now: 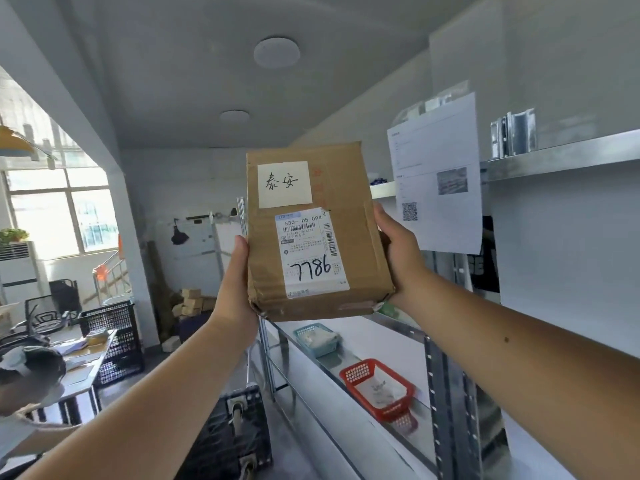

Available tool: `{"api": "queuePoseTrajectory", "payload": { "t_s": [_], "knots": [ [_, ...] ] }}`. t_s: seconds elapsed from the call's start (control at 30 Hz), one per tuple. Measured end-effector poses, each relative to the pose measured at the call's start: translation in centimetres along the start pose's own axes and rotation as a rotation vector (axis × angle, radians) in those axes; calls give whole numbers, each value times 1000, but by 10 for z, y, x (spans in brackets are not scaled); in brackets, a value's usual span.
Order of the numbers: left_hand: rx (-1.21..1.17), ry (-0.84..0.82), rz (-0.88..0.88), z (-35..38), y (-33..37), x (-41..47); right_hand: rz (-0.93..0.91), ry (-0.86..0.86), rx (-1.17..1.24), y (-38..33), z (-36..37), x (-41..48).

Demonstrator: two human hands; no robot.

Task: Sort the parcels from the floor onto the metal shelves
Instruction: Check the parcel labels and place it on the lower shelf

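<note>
A brown cardboard parcel [349, 188] is held up at head height in the middle of the view. It carries a white note with handwritten characters and a shipping label marked 7786. My left hand [235, 271] grips its left edge. My right hand [398, 251] grips its right edge and lower corner. The metal shelves [561, 157] stand to the right of the parcel, with an upper shelf at about the parcel's height and a lower shelf below it.
A red basket [349, 374] and a light blue basket [304, 331] sit on the lower shelf. A paper sheet [436, 150] hangs on the shelf post. Black crates [110, 320] stand on the floor at left, another black crate [221, 441] below my arms. A desk [79, 375] is at far left.
</note>
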State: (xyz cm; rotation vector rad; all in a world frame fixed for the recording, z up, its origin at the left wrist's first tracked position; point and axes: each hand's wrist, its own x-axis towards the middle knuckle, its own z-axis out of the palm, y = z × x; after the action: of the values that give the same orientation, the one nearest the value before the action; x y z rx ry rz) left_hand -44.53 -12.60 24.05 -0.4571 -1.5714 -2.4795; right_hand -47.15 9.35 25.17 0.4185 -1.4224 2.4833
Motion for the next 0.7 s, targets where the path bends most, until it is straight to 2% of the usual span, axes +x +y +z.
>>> {"api": "queuePoseTrajectory", "payload": {
  "t_s": [0.33, 0.7],
  "knots": [
    [-36, -28, -37, 79, -24, -33, -31, 29, -78, -52, -69, -46],
    [-37, -75, -109, 163, -55, -81, -59, 68, -52, -112, -141, -108]
  ]
}}
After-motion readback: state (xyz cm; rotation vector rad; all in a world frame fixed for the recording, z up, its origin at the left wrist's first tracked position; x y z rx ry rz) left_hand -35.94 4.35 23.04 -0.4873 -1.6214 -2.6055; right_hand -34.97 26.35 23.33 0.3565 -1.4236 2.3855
